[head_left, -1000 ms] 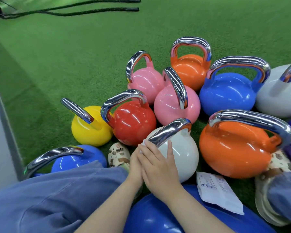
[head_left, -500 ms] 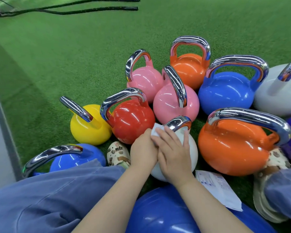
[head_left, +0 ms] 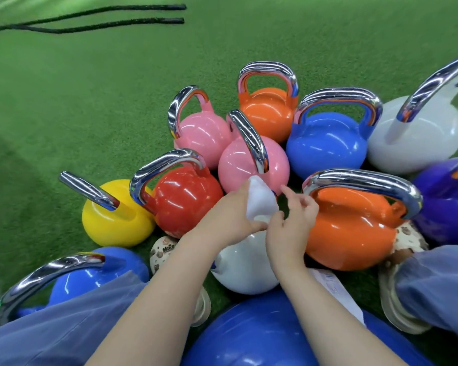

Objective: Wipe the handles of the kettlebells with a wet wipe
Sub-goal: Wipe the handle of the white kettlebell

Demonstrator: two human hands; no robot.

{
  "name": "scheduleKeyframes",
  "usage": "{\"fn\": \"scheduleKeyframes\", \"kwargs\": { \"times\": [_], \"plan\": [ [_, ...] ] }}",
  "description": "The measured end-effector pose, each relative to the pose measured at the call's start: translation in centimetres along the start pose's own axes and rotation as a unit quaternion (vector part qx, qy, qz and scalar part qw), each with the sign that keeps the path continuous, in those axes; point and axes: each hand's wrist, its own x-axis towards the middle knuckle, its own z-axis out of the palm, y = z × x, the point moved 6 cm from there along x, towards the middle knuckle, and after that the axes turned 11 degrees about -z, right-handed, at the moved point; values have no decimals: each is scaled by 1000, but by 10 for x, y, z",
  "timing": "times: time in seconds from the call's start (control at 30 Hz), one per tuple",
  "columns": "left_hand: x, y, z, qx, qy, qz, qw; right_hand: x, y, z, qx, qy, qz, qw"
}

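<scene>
A person's left hand pinches a white wet wipe over the near white kettlebell, draping its hidden handle, while the right hand steadies the cloth, fingers loosely curled.

My arms are bare; I wear blue-grey trousers and cream, brown-spotted shoes either side of my hands.

One head-worn wide view, looking forward and steeply down, close over the hands and clustered kettlebells; edges bend, probably lens distortion.
</scene>
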Motion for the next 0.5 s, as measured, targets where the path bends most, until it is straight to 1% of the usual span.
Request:
{"fn": "scheduleKeyframes", "kwargs": {
  "times": [0.03,0.07,0.1,0.13,0.17,0.2,0.27,0.37,0.4,0.47,0.5],
  "plan": [
    [-4,1,-5,-11,5,10,1000,-6,4,1,60,33,103,992],
    [-5,-4,-12,-25,37,21,999,-15,7,5,118,52,196,972],
    [-11,-6,-19,-34,73,37,996,-24,8,13,170,46,277,945],
    [-14,-11,-23,-49,108,57,991,-32,5,24,208,9,340,917],
    [-18,-16,-25,-54,135,62,988,-38,0,34,236,-35,375,896],
    [-17,-21,-22,-50,157,66,984,-42,-6,42,257,-70,387,883],
    [-22,-16,-21,-9,191,97,977,-38,-17,50,291,-100,401,863],
    [-21,0,-22,7,215,155,964,-21,-14,54,343,-88,457,816],
    [-15,5,-21,25,186,160,969,-15,-11,55,371,-74,477,793],
    [0,13,-17,70,103,134,983,-7,-8,58,421,-59,506,751],
    [8,16,-14,95,62,105,988,-4,-5,59,437,-59,519,732]
  ]
}}
